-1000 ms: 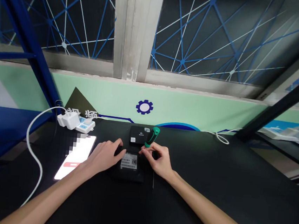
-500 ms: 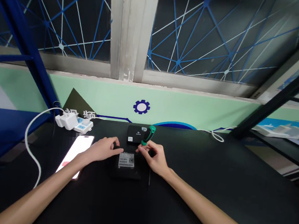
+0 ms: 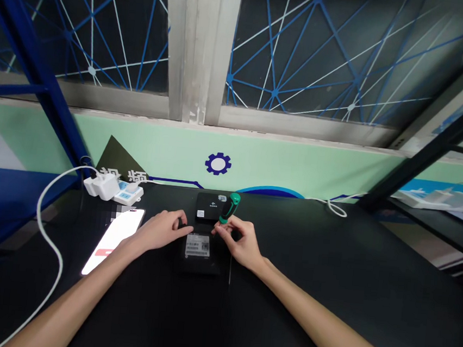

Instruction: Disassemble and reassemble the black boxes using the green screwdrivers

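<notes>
The screwdriver [image 3: 229, 207] has a green and black handle; just beside it lies a black box [image 3: 198, 253] bearing a white label. Left of that box a phone [image 3: 114, 233] glows white with a red bar, a white cable [image 3: 45, 232] beyond it

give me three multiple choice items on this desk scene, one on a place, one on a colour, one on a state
1. Where does the phone lie relative to the left hand?
A. to its left
B. to its right
C. under it

2. What colour is the screwdriver handle?
A. red
B. green
C. yellow

3. What is the phone's screen doing?
A. dark
B. cracked
C. lit

Answers:
1 A, the phone lies left of the hand, which rests on the black box.
2 B, the handle above the right hand is green.
3 C, the screen glows white.
</notes>
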{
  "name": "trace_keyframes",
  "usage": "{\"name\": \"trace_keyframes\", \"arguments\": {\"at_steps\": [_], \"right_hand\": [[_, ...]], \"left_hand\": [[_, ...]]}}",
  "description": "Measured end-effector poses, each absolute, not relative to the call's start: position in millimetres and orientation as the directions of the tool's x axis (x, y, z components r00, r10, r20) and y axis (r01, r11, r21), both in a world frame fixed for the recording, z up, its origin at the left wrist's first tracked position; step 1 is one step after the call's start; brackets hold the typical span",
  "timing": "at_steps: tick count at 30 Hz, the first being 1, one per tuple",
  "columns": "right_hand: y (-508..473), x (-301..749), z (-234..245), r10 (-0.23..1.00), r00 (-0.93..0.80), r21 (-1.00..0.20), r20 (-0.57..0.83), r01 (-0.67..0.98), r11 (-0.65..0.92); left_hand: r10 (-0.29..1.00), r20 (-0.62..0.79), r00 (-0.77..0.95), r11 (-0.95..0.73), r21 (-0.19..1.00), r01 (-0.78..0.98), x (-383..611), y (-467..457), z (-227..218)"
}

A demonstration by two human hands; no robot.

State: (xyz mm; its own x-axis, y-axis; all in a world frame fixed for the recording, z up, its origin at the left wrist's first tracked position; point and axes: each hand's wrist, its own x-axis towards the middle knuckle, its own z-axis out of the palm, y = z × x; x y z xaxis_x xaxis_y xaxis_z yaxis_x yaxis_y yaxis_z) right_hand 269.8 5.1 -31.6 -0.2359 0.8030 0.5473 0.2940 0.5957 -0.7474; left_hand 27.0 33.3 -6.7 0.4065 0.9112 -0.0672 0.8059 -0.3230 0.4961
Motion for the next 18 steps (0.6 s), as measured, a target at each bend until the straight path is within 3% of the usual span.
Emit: {"name": "trace_keyframes", "arguments": {"at_steps": [7, 18], "right_hand": [[3.9, 268.5, -31.4, 0.792, -0.217, -0.735, 0.571, 0.296, 0.611], [2.8, 267.8, -29.4, 0.790, -0.248, -0.721, 0.560, 0.324, 0.613]], "left_hand": [[0.903, -0.002, 0.430, -0.394, 0.399, 0.828, 29.0, 26.8, -4.2], [0.910, 0.021, 0.413, -0.392, 0.364, 0.845, 33.0, 27.8, -6.4]]}}
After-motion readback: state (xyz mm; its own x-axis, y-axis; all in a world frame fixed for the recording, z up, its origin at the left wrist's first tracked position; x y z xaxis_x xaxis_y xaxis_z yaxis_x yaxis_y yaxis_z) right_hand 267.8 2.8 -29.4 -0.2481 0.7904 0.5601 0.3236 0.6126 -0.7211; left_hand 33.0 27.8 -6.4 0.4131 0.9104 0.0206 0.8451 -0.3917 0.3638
